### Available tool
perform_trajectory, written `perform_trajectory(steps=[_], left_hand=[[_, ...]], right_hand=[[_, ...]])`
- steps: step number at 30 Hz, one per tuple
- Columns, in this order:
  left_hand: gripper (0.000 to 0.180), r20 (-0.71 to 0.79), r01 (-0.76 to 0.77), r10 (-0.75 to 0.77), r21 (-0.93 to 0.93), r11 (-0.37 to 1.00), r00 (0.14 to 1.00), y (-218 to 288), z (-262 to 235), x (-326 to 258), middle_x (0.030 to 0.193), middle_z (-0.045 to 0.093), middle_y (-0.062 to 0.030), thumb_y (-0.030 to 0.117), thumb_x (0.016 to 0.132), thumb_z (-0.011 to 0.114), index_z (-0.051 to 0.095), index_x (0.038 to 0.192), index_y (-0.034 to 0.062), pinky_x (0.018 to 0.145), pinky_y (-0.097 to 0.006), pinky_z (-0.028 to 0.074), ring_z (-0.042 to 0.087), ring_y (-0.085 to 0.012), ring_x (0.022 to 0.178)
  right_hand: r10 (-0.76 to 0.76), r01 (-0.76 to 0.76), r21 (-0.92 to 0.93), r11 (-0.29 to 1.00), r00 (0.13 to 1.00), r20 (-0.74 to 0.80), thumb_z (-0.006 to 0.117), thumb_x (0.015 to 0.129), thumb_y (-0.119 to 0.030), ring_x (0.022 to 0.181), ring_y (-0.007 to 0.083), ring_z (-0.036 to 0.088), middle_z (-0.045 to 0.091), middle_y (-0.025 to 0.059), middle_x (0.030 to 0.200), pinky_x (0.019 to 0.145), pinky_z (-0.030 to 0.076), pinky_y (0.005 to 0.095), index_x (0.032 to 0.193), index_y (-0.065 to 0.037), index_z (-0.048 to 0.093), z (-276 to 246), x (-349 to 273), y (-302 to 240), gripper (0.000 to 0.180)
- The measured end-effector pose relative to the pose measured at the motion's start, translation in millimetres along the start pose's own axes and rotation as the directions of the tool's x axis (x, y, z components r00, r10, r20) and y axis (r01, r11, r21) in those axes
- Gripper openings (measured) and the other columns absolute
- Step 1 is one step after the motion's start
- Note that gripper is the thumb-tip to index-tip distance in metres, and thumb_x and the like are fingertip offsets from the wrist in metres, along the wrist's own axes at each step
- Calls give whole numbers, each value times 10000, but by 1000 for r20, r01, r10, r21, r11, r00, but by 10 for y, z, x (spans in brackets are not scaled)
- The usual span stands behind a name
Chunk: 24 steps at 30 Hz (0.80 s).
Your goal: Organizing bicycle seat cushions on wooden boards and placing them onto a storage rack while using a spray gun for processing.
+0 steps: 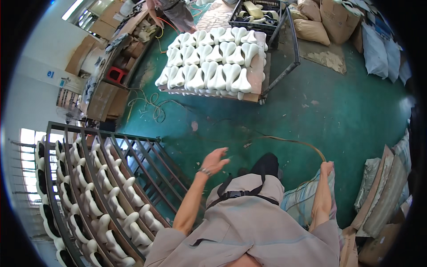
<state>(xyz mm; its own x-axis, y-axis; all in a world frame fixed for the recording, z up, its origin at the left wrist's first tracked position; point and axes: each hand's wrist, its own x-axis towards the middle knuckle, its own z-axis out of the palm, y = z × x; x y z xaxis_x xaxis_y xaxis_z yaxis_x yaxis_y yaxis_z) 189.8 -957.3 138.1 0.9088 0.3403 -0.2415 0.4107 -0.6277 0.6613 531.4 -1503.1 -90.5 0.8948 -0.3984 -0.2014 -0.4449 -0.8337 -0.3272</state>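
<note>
My right hand (327, 167) is closed around a thin tan hose (307, 143), out to the right of my body. From the fist the hose arcs up and left toward the floor, and another stretch hangs below beside a striped sack (293, 200). My left hand (215, 161), a bracelet at its wrist, hovers over the green floor with its fingers apart and nothing in it. Nearest to that hand is a dark metal rack (106, 133) at the left, its sloping shelves lined with white saddle-shaped pieces (113, 204).
Ahead stands a cart (255, 75) stacked with rows of white saddle-shaped pieces (209, 58); its metal handle (297, 44) juts right. A loose hose (155, 109) coils on the floor. Behind are a black crate (233, 20), sacks (311, 31) and another person (175, 13). Flattened cardboard (373, 191) leans right.
</note>
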Motion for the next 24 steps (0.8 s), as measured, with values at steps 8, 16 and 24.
perform_trajectory(steps=[8,16,24], left_hand=[[437,-83,407,-463,-360,840,883,-1087,-248,-98,991,764,-103,194,878,763,656,1266,24,815,-323,584,730,-175,897],[398,-16,424,-543,-607,672,840,-760,128,2203,1020,752,-89,169,908,752,662,1270,31,823,-299,576,714,-142,925],[363,152,487,-551,-691,534,820,82,188,3728,1043,739,-58,142,947,716,647,1282,22,838,-275,548,676,-113,922]], right_hand=[[-372,369,88,925,836,403,621,778,-248,1094,369,701,736,195,1147,971,544,424,1178,-66,746,729,-370,-1813,457],[-457,215,404,889,462,760,675,827,-194,799,209,743,768,133,963,774,586,347,1172,-11,731,1850,-271,-4046,395],[-457,433,302,849,315,832,643,821,-181,791,216,747,769,151,933,787,586,349,1161,10,727,2166,492,-5110,399]])
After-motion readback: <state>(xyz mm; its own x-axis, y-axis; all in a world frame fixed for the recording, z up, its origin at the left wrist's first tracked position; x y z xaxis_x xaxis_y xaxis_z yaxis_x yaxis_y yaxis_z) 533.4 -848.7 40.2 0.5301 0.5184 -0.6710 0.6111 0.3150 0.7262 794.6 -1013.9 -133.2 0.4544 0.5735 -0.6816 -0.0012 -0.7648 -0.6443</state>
